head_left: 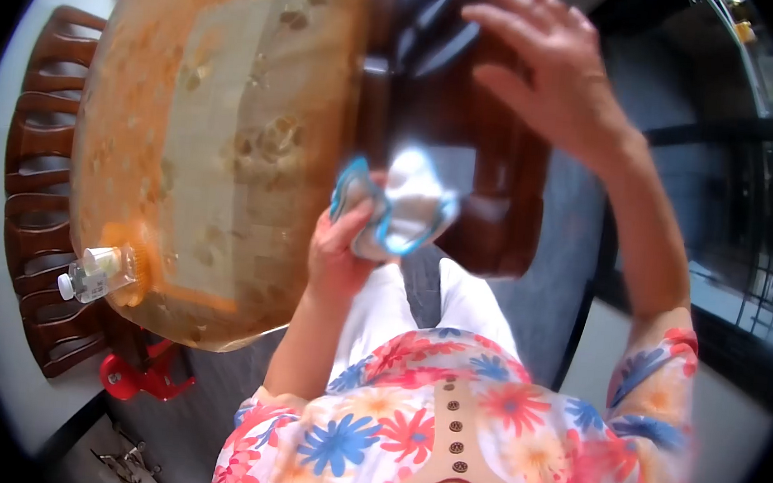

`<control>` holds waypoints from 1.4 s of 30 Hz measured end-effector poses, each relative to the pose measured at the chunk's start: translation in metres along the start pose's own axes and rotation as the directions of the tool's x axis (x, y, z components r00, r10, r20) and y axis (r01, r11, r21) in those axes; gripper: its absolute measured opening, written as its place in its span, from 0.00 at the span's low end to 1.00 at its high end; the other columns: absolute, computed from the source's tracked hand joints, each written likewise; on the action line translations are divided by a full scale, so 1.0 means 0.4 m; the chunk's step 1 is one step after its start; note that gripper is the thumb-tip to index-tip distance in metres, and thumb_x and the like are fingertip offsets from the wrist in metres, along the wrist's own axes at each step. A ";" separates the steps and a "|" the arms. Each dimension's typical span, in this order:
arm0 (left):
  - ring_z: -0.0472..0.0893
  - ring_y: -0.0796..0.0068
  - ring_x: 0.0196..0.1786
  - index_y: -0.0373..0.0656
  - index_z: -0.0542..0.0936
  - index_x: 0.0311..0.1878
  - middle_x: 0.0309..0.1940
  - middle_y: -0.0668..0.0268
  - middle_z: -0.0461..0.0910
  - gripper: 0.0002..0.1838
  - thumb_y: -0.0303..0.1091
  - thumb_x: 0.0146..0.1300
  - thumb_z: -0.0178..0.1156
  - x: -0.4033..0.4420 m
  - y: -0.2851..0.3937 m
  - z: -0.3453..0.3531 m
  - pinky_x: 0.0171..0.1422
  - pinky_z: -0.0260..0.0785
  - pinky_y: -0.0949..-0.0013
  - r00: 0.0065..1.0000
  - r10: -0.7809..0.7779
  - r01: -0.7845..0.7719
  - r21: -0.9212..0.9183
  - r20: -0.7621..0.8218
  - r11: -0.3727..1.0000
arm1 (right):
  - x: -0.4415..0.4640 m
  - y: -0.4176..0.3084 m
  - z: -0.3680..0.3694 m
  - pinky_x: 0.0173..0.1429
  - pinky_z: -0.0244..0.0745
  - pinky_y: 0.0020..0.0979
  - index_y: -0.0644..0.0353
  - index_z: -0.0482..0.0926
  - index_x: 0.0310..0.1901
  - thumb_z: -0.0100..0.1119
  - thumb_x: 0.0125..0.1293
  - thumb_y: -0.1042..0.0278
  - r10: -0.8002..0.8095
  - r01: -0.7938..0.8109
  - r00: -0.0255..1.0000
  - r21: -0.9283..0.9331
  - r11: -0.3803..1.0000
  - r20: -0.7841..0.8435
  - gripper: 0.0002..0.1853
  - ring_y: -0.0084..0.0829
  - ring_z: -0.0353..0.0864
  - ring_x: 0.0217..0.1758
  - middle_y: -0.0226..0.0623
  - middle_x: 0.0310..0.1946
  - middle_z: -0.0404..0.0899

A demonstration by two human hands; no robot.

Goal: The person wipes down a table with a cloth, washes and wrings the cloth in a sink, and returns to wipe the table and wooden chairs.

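Note:
A white cloth with blue edging [412, 203] is bunched in my left hand [341, 247], which is closed round it beside the table's right edge. The cloth is blurred, and part of it hangs out to the right of the fingers. My right hand [546, 59] is raised at the upper right, above a dark brown wooden chair [502, 219]. Its fingers are spread and it holds nothing. The two hands are well apart.
The table [211, 164] has a patterned cover under a clear sheet. A clear bottle with a white cap [92, 286] lies near its lower left. Wooden chairs [44, 155] line the far side. A red object [126, 377] is on the floor.

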State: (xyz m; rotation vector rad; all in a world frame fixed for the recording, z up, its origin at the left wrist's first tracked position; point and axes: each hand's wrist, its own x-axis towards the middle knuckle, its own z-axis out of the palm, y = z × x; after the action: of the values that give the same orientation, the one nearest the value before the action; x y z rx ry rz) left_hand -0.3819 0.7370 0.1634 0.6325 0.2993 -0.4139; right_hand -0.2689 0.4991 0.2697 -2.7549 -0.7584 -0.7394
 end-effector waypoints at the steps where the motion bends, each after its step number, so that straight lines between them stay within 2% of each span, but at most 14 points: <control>1: 0.76 0.65 0.55 0.34 0.71 0.57 0.51 0.57 0.76 0.20 0.30 0.62 0.53 -0.019 -0.009 -0.014 0.63 0.66 0.62 0.999 0.008 -0.007 0.040 -0.032 0.999 | 0.006 0.006 -0.002 0.70 0.53 0.50 0.55 0.80 0.41 0.54 0.58 0.67 0.008 -0.007 0.989 -0.010 1.000 0.150 0.10 0.45 0.57 0.70 0.38 0.55 0.74; 5: 0.75 0.62 0.56 0.32 0.69 0.59 0.53 0.54 0.74 0.21 0.30 0.62 0.52 -0.068 -0.080 -0.100 0.64 0.66 0.60 0.975 -0.049 0.062 0.057 -0.218 0.996 | 0.013 0.019 -0.026 0.68 0.50 0.60 0.56 0.79 0.46 0.50 0.61 0.58 -0.015 0.025 0.854 -0.013 1.000 0.520 0.16 0.52 0.50 0.72 0.40 0.58 0.71; 8: 0.75 0.61 0.56 0.32 0.66 0.60 0.54 0.54 0.73 0.23 0.30 0.63 0.51 -0.047 -0.152 -0.142 0.64 0.65 0.59 0.948 -0.073 0.040 -0.111 -0.311 0.993 | -0.016 0.042 -0.021 0.70 0.52 0.53 0.57 0.77 0.45 0.55 0.58 0.67 -0.145 0.178 0.912 -0.053 0.983 0.384 0.13 0.46 0.55 0.72 0.38 0.57 0.72; 10: 0.75 0.62 0.56 0.33 0.67 0.59 0.54 0.55 0.73 0.22 0.29 0.63 0.51 -0.001 -0.211 -0.179 0.63 0.66 0.61 0.936 -0.010 -0.019 -0.079 -0.352 0.997 | -0.033 0.062 -0.025 0.72 0.50 0.50 0.56 0.80 0.30 0.50 0.56 0.76 -0.123 0.120 0.924 0.030 0.992 0.363 0.08 0.42 0.53 0.73 0.34 0.54 0.76; 12: 0.76 0.67 0.53 0.34 0.70 0.56 0.51 0.57 0.75 0.19 0.27 0.60 0.52 0.072 -0.279 -0.245 0.58 0.68 0.64 0.926 0.040 -0.059 -0.041 -0.376 0.997 | -0.070 0.105 -0.035 0.69 0.53 0.48 0.56 0.80 0.27 0.51 0.55 0.69 -0.110 0.103 0.933 0.038 0.994 0.342 0.07 0.38 0.55 0.72 0.33 0.51 0.78; 15: 0.76 0.66 0.46 0.33 0.71 0.52 0.47 0.60 0.76 0.20 0.25 0.54 0.54 0.217 -0.373 -0.356 0.54 0.69 0.66 0.878 0.253 -0.119 0.327 -0.406 0.937 | -0.122 0.171 -0.064 0.71 0.52 0.45 0.60 0.78 0.22 0.44 0.51 0.73 -0.081 0.038 0.913 0.113 0.993 0.400 0.10 0.43 0.53 0.73 0.34 0.52 0.78; 17: 0.72 0.64 0.54 0.34 0.67 0.57 0.53 0.58 0.71 0.27 0.26 0.51 0.55 0.309 -0.399 -0.394 0.60 0.65 0.64 0.877 0.405 -0.116 0.704 -0.258 0.700 | -0.154 0.205 -0.090 0.71 0.56 0.42 0.61 0.78 0.22 0.45 0.49 0.74 -0.066 0.020 0.888 0.105 0.994 0.455 0.09 0.45 0.54 0.73 0.36 0.51 0.79; 19: 0.60 0.56 0.69 0.38 0.59 0.67 0.67 0.51 0.58 0.39 0.28 0.47 0.56 0.400 -0.439 -0.443 0.70 0.56 0.63 0.847 0.532 -0.113 0.981 0.012 0.158 | -0.182 0.257 -0.117 0.71 0.54 0.47 0.57 0.78 0.25 0.43 0.57 0.68 -0.103 0.052 0.847 0.112 0.992 0.521 0.12 0.48 0.52 0.74 0.38 0.54 0.76; 20: 0.52 0.52 0.73 0.44 0.56 0.71 0.70 0.50 0.52 0.42 0.29 0.48 0.55 0.441 -0.478 -0.497 0.73 0.50 0.56 0.884 0.460 -0.149 0.984 0.086 0.101 | -0.196 0.281 -0.124 0.72 0.52 0.50 0.53 0.79 0.29 0.42 0.64 0.61 -0.129 0.064 0.823 0.134 0.989 0.553 0.15 0.48 0.50 0.74 0.37 0.58 0.74; 22: 0.50 0.51 0.74 0.47 0.56 0.71 0.71 0.54 0.51 0.41 0.32 0.49 0.56 0.511 -0.536 -0.553 0.72 0.46 0.46 0.952 0.280 -0.002 0.912 0.128 -0.410 | -0.213 0.283 -0.125 0.70 0.55 0.50 0.59 0.76 0.24 0.43 0.55 0.70 -0.042 -0.011 0.847 0.096 0.995 0.530 0.10 0.53 0.53 0.72 0.43 0.53 0.77; 27: 0.49 0.52 0.74 0.50 0.64 0.67 0.72 0.58 0.51 0.32 0.37 0.56 0.54 0.685 -0.559 -0.575 0.70 0.43 0.37 0.951 0.137 -0.105 0.707 0.276 -0.699 | -0.255 0.275 -0.142 0.68 0.60 0.46 0.63 0.74 0.30 0.38 0.57 0.74 0.188 -0.286 0.831 0.112 0.952 0.523 0.11 0.54 0.59 0.68 0.47 0.53 0.74; 34: 0.49 0.55 0.75 0.59 0.62 0.69 0.73 0.66 0.50 0.28 0.38 0.62 0.43 1.030 -0.418 -0.426 0.69 0.42 0.34 0.998 0.037 -0.009 0.678 0.053 -0.735 | -0.255 0.299 -0.159 0.69 0.57 0.47 0.63 0.74 0.28 0.39 0.55 0.73 0.282 -0.341 0.783 0.003 0.940 0.554 0.10 0.54 0.58 0.69 0.46 0.52 0.75; 38: 0.47 0.52 0.74 0.58 0.63 0.68 0.73 0.63 0.49 0.28 0.42 0.62 0.48 1.007 -0.430 -0.483 0.70 0.43 0.36 0.934 0.341 0.202 0.631 0.106 -0.749 | -0.226 0.313 -0.132 0.70 0.56 0.47 0.63 0.74 0.27 0.39 0.54 0.73 0.275 -0.319 0.793 -0.015 0.948 0.543 0.10 0.54 0.58 0.69 0.45 0.52 0.75; 42: 0.52 0.51 0.71 0.52 0.67 0.63 0.69 0.59 0.54 0.26 0.34 0.59 0.56 0.789 -0.428 -0.510 0.67 0.52 0.43 0.830 0.556 0.203 0.948 -0.034 -0.244 | -0.211 0.311 -0.159 0.70 0.55 0.48 0.63 0.74 0.26 0.40 0.53 0.73 0.244 -0.285 0.810 -0.005 0.958 0.533 0.10 0.54 0.57 0.70 0.44 0.51 0.76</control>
State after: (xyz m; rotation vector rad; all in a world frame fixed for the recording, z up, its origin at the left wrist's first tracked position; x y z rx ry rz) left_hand -0.2134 0.6509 -0.2036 2.5672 0.2787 -0.0173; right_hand -0.2931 0.3378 0.2748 -2.9265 -0.4436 0.1229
